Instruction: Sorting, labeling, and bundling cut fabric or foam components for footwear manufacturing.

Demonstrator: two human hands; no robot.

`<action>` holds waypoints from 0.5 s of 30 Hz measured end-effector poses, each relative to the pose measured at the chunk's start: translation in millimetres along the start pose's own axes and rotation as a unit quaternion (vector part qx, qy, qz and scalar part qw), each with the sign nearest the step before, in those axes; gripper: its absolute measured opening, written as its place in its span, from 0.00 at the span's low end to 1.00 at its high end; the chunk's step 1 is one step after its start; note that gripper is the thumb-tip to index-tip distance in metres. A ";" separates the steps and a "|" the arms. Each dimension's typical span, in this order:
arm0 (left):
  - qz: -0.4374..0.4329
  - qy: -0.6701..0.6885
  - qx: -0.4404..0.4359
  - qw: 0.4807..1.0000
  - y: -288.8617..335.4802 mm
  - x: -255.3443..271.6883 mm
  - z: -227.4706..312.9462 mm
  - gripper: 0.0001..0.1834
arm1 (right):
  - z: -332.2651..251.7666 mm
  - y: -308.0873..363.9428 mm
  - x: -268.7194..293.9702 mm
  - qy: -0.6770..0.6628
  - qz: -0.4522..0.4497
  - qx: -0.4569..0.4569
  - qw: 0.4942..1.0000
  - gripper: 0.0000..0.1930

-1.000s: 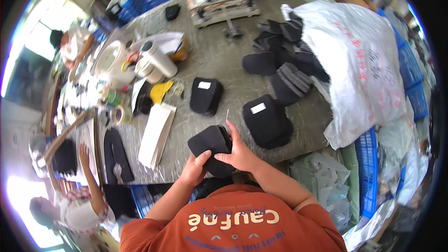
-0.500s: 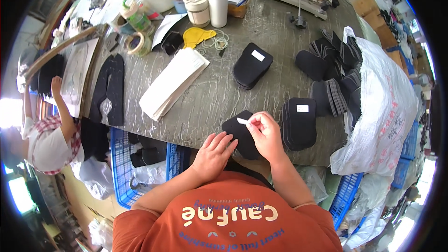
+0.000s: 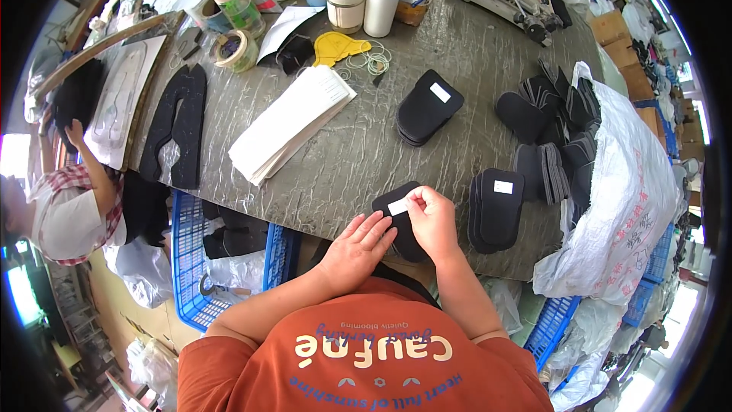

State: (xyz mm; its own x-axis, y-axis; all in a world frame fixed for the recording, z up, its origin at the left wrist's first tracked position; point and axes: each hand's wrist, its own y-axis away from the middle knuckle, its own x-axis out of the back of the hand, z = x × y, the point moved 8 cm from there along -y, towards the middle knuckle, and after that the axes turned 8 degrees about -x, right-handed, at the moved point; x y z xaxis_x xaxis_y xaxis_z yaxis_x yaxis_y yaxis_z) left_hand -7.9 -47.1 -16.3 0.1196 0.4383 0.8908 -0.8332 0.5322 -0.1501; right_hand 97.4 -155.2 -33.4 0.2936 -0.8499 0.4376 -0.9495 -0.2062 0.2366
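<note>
Black pad [image 3: 408, 238] is at the near edge of the table [image 3: 328, 191], right in front of the person, partly hidden by both hands. Long axis runs away from the body, far end leaning a bit left; the far end is rounded, near end mostly covered so can't tell its shape. Right hand [image 3: 433, 221] has thumb and index pinched on a white label [image 3: 397, 207], which sits crosswise over the pad's far half, right end slightly higher in view. Can't tell if it's fully flat on the pad. Left hand [image 3: 354, 250] is flat, fingers straight and close together, tips over the pad's left edge. Middle pad stack [image 3: 427, 116], farther out, has its long axis slanting far-right to near-left, with a white label across near the far end. Right pad stack [image 3: 497, 217] points almost straight away, same label position. Print on labels too small to read. White sack [image 3: 629, 198] at right carries red and dark handwritten-looking characters; orange shirt [image 3: 366, 358] has cream and blue lettering, mostly upside down in view.
</note>
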 end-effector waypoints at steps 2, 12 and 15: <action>-0.001 -0.001 -0.003 1.000 -0.2 -0.6 -0.1 0.25 | -0.6 0.1 -0.7 0.004 -0.004 -0.008 1.000 0.02; -0.017 -0.002 -0.003 1.000 -7.3 5.8 0.3 0.24 | -1.5 1.1 -1.1 0.039 0.022 0.011 0.999 0.02; -0.041 -0.046 -0.006 0.998 -9.8 6.7 2.0 0.24 | 1.2 1.7 -1.1 0.040 0.026 0.011 0.999 0.03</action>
State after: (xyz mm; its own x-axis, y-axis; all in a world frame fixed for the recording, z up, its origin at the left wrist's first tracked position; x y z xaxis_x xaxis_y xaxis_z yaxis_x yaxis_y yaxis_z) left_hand 0.1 -50.9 -8.0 0.1370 0.3257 0.9355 -0.8162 0.5722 -0.0797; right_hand 95.4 -155.2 -34.5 0.2508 -0.8189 0.5162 -0.9656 -0.1738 0.1934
